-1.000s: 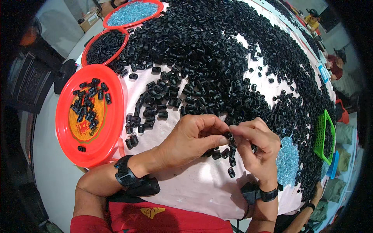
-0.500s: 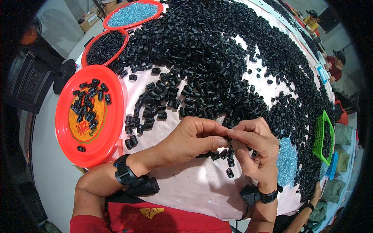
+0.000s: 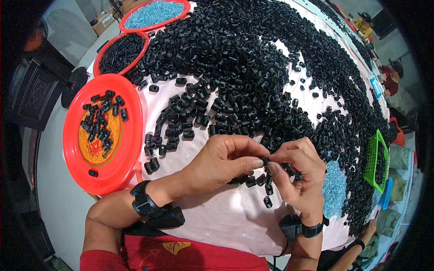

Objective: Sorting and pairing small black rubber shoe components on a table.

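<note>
Pinching a small black piece [image 3: 266, 160] where my two hands meet, I have it above the near part of the table [image 3: 221, 221], whose pale pink cloth shows bare toward the edge in front of me. My fingers hide most of the piece. My left hand [image 3: 219, 159] grips it from the left, thumb and forefinger tips drawn together; my right hand [image 3: 299, 170] comes at it from the other side, thumb and forefinger narrowed onto the same spot. A black strap [image 3: 144, 198] circles my left wrist, and another my right.

Between my hands and the near edge, a few loose black pieces [image 3: 268, 202] lie on the cloth. Beyond my fingers a great heap [image 3: 235, 67] of black pieces spreads toward the far edge and down the right side. By the left edge is a red plate [image 3: 72, 140] with black pieces on it; past it come a red tray [image 3: 147, 47] of thin black parts and, at the far left corner, a red dish [image 3: 186, 12] of clear bluish bits. To my right lies a clear bluish pile [image 3: 334, 189], with a green basket [image 3: 371, 160] and a co-worker's hand [image 3: 370, 228] by the right edge.
</note>
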Action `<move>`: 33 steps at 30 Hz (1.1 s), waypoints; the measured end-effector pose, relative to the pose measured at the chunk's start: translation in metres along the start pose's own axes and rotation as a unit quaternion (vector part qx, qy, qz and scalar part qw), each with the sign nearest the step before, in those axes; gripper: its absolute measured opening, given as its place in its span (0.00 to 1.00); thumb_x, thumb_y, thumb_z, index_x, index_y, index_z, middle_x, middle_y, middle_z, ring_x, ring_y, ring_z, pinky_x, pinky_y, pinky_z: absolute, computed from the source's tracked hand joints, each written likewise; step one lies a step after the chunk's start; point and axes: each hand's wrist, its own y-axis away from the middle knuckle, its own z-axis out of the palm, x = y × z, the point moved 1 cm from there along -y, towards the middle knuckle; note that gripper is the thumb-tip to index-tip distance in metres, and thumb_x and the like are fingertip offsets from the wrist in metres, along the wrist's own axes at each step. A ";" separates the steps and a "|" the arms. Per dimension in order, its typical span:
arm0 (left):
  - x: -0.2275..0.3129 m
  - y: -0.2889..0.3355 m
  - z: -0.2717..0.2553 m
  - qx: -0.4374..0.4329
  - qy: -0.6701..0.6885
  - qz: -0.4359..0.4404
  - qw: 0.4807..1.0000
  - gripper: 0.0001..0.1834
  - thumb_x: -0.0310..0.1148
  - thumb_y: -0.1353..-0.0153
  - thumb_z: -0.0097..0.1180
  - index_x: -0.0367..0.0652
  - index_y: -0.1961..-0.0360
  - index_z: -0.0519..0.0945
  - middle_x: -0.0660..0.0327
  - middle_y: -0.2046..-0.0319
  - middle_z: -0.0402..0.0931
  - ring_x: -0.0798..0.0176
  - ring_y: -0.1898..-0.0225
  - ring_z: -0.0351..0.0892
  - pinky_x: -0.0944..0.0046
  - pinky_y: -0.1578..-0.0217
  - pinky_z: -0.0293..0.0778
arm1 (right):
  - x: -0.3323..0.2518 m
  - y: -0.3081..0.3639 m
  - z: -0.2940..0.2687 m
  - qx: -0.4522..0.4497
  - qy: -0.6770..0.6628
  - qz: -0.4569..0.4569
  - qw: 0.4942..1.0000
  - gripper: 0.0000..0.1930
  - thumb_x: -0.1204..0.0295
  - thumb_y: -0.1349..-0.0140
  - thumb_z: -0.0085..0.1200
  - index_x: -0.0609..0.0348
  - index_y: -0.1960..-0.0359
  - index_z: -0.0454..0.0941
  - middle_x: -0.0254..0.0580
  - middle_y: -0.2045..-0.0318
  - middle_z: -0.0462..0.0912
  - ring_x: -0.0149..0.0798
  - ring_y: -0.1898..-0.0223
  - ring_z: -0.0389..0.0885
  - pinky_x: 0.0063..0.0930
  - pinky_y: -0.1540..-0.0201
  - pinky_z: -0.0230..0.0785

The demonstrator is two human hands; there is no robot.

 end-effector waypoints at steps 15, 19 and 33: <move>0.007 0.000 -0.010 -0.057 0.108 -0.046 0.991 0.15 0.31 0.26 0.57 0.37 0.42 0.79 0.65 0.58 0.82 0.80 0.66 0.76 0.78 0.66 0.72 | 0.003 0.000 0.000 0.034 -0.008 0.002 0.999 0.09 0.82 0.48 0.64 0.61 0.64 0.88 0.42 0.71 0.84 0.41 0.69 0.81 0.31 0.67 0.71; 0.008 -0.002 -0.013 -0.022 0.095 -0.041 0.994 0.15 0.30 0.26 0.56 0.37 0.42 0.79 0.63 0.56 0.82 0.79 0.65 0.76 0.78 0.64 0.73 | 0.021 0.006 -0.006 -0.086 0.121 0.055 0.987 0.06 0.79 0.50 0.63 0.59 0.69 0.84 0.41 0.75 0.83 0.45 0.72 0.81 0.35 0.68 0.72; 0.005 -0.003 -0.011 -0.001 0.046 -0.001 0.999 0.15 0.31 0.27 0.58 0.38 0.43 0.79 0.67 0.61 0.80 0.79 0.66 0.74 0.77 0.65 0.72 | 0.012 0.004 -0.011 -0.167 0.128 0.051 0.976 0.11 0.77 0.51 0.66 0.57 0.63 0.88 0.42 0.72 0.81 0.47 0.68 0.81 0.38 0.67 0.74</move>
